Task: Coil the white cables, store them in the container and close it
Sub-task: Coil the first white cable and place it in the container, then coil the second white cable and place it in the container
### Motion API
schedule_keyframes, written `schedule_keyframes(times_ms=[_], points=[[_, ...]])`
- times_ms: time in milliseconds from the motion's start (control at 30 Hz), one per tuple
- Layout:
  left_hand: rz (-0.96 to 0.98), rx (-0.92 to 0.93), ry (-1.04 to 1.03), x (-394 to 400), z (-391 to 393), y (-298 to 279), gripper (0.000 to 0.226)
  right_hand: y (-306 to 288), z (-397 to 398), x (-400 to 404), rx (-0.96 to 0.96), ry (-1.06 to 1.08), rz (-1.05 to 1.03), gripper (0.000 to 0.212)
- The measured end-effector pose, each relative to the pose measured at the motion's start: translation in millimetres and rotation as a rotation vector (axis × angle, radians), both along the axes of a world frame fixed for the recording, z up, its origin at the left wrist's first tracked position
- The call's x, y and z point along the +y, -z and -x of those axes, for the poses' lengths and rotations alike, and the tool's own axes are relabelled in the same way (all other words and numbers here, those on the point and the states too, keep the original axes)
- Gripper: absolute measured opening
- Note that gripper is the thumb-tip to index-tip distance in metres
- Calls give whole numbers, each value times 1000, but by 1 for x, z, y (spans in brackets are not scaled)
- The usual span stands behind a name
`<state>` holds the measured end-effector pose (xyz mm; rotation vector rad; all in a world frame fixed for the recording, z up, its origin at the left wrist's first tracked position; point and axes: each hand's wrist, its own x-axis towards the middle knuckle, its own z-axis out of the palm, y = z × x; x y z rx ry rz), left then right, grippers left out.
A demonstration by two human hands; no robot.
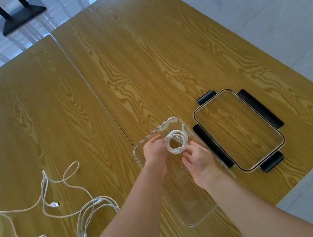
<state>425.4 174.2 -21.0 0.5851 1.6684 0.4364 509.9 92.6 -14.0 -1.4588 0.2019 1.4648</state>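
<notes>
Overhead, two wood-grain tables [143, 69] stand edge to edge on a pale glossy tile floor [277, 7]; a black stand base [21, 17] sits beyond them. Left hand [154, 151] and right hand [198, 159] both pinch a coiled white cable [176, 141], held over the far end of the clear container [189, 215]. Just right of it lies the lid [239, 131], clear with dark clips. Loose white cables [62, 203] sprawl on the left table, well apart.
</notes>
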Motion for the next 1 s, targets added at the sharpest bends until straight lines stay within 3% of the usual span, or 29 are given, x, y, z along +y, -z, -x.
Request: schedule_keyframes(times_ms=[233,567,1000], points=[[-13,-101,-16,-10,12,-11,32,-20,2,-10,20,19,-31,51],[-52,-437,-169,-52,69,-65,18,-46,9,-29,84,74,-113,48],[-105,-481,-369,-124,219,-78,21,-82,79,-50,53,-119,-194,41]])
